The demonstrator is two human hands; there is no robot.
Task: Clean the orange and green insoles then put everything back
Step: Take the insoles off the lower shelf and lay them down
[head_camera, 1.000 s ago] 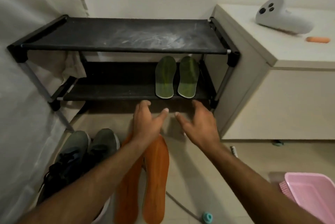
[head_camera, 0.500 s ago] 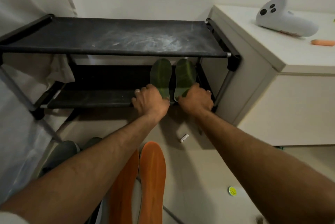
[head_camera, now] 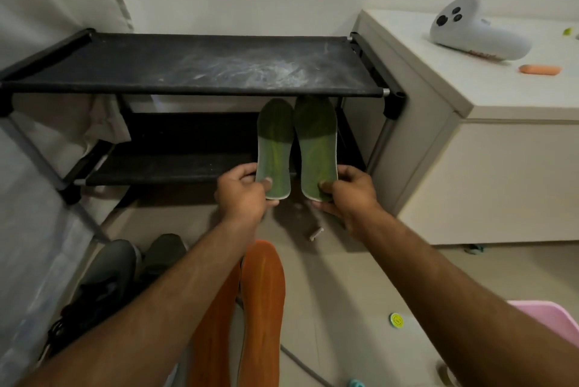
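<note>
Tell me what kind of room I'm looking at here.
Probably a home entryway or shoe corner: a black two-tier fabric shoe rack against the wall, dark grey sneakers on the tiled floor, and a white cabinet beside the rack.

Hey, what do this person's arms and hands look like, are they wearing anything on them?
Both forearms are bare, with no sleeves in view up to the frame's edge. The left hand and the right hand wear no gloves, and no watch, bracelet or ring shows on either. The nails look short and plain.
</note>
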